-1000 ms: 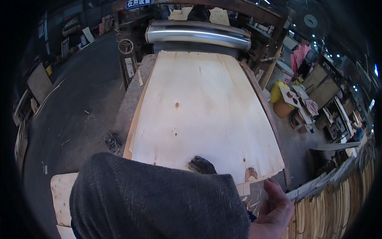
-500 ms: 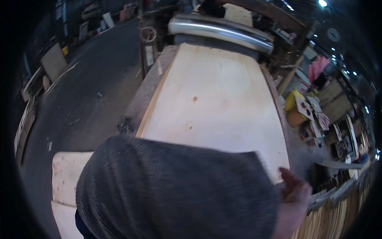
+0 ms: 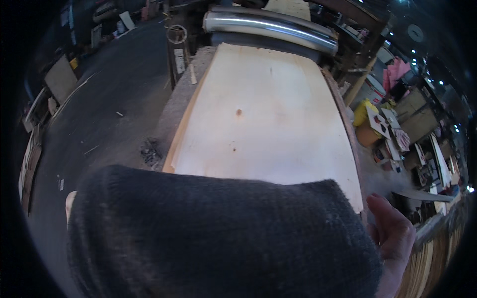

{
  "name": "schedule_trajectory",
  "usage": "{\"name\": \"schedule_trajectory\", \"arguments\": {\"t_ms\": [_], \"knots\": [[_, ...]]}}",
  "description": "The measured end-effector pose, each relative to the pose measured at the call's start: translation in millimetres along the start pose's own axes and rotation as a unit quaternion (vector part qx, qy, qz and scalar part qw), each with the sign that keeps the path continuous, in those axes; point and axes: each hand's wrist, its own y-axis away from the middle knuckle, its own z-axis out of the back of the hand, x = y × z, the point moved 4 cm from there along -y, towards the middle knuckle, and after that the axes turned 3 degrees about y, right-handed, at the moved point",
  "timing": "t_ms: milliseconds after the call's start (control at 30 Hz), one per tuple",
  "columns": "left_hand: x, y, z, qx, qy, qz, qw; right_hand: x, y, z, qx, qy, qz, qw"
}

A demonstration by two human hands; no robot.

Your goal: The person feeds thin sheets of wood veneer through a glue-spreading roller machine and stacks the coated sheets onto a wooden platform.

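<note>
1. Main thing: pale wood sheets (image 3: 276,116), apparently a thin stack, lying flat on the grey desk (image 3: 178,108) in front of the shiny metal roller (image 3: 268,31). Near edge mostly hidden by the dark sleeve (image 3: 213,233).
2. Right hand (image 3: 396,231), judging side by position: bare, thumb or finger raised, rest bent and partly hidden. Just beside the sheets' near right corner; no contact visible. Grip width and any hold: cannot tell.
3. Left hand: out of sight, probably behind the sleeve; state cannot tell.
4. Handling (judgement): each sheet light but broad, bendy across its span, fairly smooth, liable to split at edges or knots.
5. Best hold: both near corners, flat fingers underneath, thumbs on top; avoid pinching one thin edge.
</note>
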Motion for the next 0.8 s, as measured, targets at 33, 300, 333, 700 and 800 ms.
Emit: {"name": "schedule_trajectory", "arguments": {"t_ms": [33,300,333,700,800], "knots": [[0.9,2.1,-0.4,0.003,-0.003,0.001,1.000,2.9,0.1,-1.7,-0.002,-0.002,0.005,1.000],[6.4,3.8,9.5,0.065,-0.030,-0.026,0.997,-14.0,-34.9,17.5,0.005,-0.036,0.023,0.999],[8.1,10.2,8.4,0.075,-0.037,-0.036,0.996,-16.1,-35.6,19.4,0.000,-0.041,0.027,0.999],[-3.6,29.9,-12.5,0.126,0.072,0.116,0.983,-69.9,-46.2,-12.5,0.173,-0.069,0.000,0.983],[-0.3,13.4,-80.9,0.043,0.211,0.232,0.949,-116.7,-54.7,-49.3,0.310,-0.009,0.040,0.950]]}}
